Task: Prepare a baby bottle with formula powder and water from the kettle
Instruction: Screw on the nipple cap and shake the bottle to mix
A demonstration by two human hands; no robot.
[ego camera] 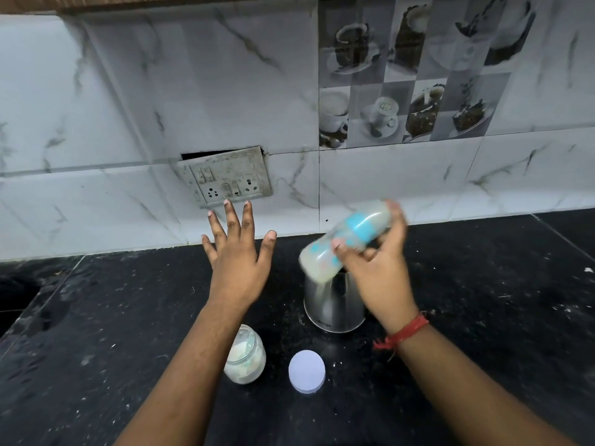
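My right hand (pixel 376 268) grips a baby bottle (pixel 346 239) with blue markings, held tilted and nearly on its side above the steel kettle (pixel 331 307). The bottle is motion-blurred and holds a milky white mix. My left hand (pixel 236 255) hovers over the black counter to the left of the kettle, fingers spread, holding nothing. A glass jar of white formula powder (pixel 246 357) stands open near my left forearm. Its round white lid (pixel 306 371) lies flat on the counter beside it.
The black stone counter (pixel 483 300) is speckled with white powder. A tiled wall rises behind, with a switch-and-socket plate (pixel 225 177) above my left hand. A dark opening (pixel 14 294) sits at the counter's far left.
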